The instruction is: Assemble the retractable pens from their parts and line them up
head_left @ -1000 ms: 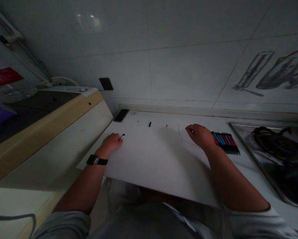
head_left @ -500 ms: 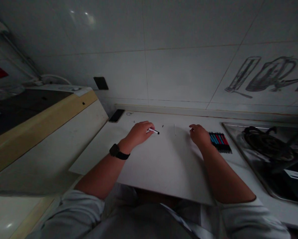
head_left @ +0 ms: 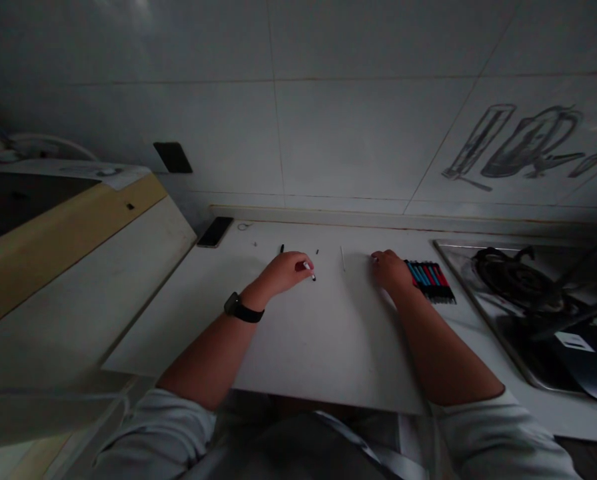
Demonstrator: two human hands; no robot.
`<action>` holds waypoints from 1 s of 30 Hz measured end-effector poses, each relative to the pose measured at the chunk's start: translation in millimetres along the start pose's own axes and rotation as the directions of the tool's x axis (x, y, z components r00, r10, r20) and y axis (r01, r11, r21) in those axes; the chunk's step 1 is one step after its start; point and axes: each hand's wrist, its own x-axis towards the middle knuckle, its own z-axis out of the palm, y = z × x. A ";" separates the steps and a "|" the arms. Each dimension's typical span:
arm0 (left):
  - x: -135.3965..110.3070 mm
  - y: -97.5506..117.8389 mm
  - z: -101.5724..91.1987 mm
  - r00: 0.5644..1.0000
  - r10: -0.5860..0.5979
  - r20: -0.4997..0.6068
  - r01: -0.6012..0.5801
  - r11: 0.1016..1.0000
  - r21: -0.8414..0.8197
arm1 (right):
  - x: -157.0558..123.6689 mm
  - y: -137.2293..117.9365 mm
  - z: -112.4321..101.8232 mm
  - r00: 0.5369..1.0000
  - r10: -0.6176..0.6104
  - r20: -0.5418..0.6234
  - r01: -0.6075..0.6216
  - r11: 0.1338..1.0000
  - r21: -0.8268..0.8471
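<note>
Left hand: your left hand [head_left: 284, 271] rests on the white board [head_left: 323, 340], fingers pinched on a marker [head_left: 310, 271], tip pointing right and toward you.
Right hand: your right hand [head_left: 389, 269] lies knuckles-up; grip cannot be told.
Marker set: marker set [head_left: 428, 276] touches its right side.
Nearer: right hand.

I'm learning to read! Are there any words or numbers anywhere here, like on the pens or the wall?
No words or numbers can be read anywhere.
Wall tile: a sketch of kitchen things, no letters.
Pack of pens: any print is too small and dark.
White label by the stove: blurred.
Pen in the left hand: no print readable.
</note>
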 end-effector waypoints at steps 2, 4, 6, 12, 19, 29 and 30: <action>-1.7 -7.2 -0.3 0.995 -0.072 -0.065 0.063 0.990 -0.129 | -0.8 -0.9 -0.6 1.000 0.027 -0.015 -0.027 1.000 -0.004; -4.1 -13.6 0.9 0.992 -0.114 -0.059 0.103 0.982 -0.158 | -2.1 -1.8 -1.6 0.998 0.061 -0.017 -0.061 0.998 0.000; -6.2 -17.6 3.1 0.993 -0.119 -0.018 0.116 0.985 -0.128 | -3.2 -2.5 -2.4 0.996 0.085 -0.019 -0.085 0.996 0.007; -6.2 -16.2 6.4 0.988 -0.138 -0.068 0.119 0.965 -0.235 | -2.0 -0.9 -2.5 0.991 0.122 -0.049 -0.122 0.993 0.004; -7.6 -18.7 14.9 0.994 -0.114 0.004 0.113 0.986 -0.124 | 1.4 2.5 -0.2 0.988 0.149 -0.034 -0.149 0.989 0.008; -5.1 -21.9 20.8 0.988 -0.154 -0.018 0.138 0.928 -0.345 | -4.1 -1.7 -6.3 0.997 0.068 -0.031 -0.066 0.996 0.054; -4.7 -20.7 20.3 0.988 -0.148 -0.036 0.124 0.919 -0.375 | -5.1 -2.7 -7.1 0.997 0.064 -0.041 -0.061 0.996 0.061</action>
